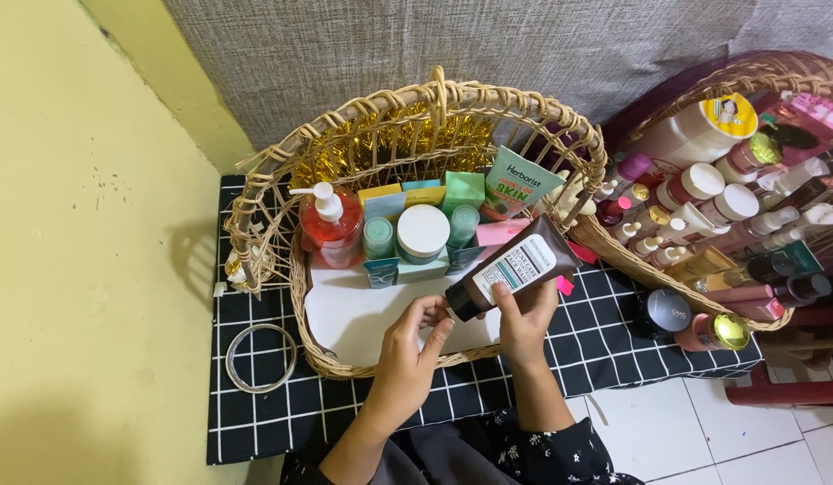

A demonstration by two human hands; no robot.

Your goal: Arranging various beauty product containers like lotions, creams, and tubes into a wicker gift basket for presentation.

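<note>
My right hand (524, 321) grips a dark brown squeeze tube (515, 267) with a white label, held slanted above the front of a wicker basket (264, 229). My left hand (407, 355) touches the tube's black cap end with its fingertips. Inside the basket, on a white base, stand a red pump bottle (331, 224), a white-lidded jar (423, 231), small green bottles, several coloured boxes and a pale green tube (515, 182).
A second wicker basket (704, 85) at the right is packed with several cosmetic bottles and jars. A black cloth with a white grid (605, 341) lies under both. A roll of clear tape (259, 357) lies at the left. Yellow wall left, white floor tiles below right.
</note>
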